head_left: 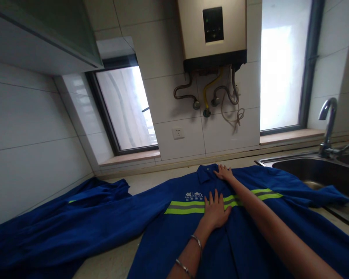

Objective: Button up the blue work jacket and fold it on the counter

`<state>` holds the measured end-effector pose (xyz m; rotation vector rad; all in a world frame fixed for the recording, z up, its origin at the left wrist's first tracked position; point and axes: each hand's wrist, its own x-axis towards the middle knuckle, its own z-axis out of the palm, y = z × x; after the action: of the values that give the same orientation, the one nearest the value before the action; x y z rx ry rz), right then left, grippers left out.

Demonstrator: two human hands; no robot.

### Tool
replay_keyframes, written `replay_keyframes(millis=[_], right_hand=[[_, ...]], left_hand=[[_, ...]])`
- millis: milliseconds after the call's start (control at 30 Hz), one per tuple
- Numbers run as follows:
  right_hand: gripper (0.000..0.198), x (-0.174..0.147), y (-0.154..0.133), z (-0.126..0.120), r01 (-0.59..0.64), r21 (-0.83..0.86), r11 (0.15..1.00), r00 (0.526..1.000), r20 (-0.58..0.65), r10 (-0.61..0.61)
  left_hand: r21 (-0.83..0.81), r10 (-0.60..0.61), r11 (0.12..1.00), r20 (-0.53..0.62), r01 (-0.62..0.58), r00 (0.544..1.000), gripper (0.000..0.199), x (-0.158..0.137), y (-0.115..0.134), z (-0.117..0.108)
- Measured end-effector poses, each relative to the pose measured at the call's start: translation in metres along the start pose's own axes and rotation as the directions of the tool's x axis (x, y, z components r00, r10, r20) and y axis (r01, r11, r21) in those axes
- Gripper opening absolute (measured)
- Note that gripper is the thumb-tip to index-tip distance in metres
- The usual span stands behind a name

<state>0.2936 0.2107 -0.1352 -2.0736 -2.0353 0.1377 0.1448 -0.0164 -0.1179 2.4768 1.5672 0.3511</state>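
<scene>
A blue work jacket (174, 228) lies spread face up on the counter, its collar (204, 173) toward the wall. A yellow-green and grey reflective band crosses its chest, with white lettering above. My left hand (216, 211), below two bracelets, rests flat on the band near the front closure, fingers spread. Farther up, my right hand (224, 173) lies on the cloth beside the collar, fingers stretched out. One sleeve reaches left; the other reaches over the sink's edge.
More blue cloth (46, 228) lies bunched at the left. A steel sink (293, 170) with a faucet (328, 124) stands at the right. On the wall hangs a water heater (212, 31) with hoses beneath, between two windows. A cabinet (46, 35) overhangs the upper left.
</scene>
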Motion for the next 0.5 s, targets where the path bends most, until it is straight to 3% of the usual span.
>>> replay_keyframes(millis=[100,200,333,500], right_hand=[[0.080,-0.002,-0.017,-0.005,-0.020,0.019,1.000,0.996,-0.089,0.021],[0.078,-0.007,-0.051,-0.006,0.035,0.104,0.994,0.986,-0.167,-0.018],[0.075,-0.015,-0.091,-0.001,0.120,0.211,0.970,0.993,-0.042,-0.114],[0.069,-0.021,-0.096,0.012,0.175,0.139,0.975,0.981,0.057,-0.184]], left_hand=[[0.027,0.003,1.000,-0.017,-0.003,1.000,0.075,-0.002,0.002,-0.002],[0.054,0.014,0.998,-0.033,-0.012,0.999,0.073,-0.003,0.003,-0.003],[0.067,0.034,0.997,-0.024,-0.033,0.999,0.071,-0.002,0.000,-0.001],[0.059,0.053,0.997,-0.029,-0.051,0.998,0.068,0.001,-0.002,0.002]])
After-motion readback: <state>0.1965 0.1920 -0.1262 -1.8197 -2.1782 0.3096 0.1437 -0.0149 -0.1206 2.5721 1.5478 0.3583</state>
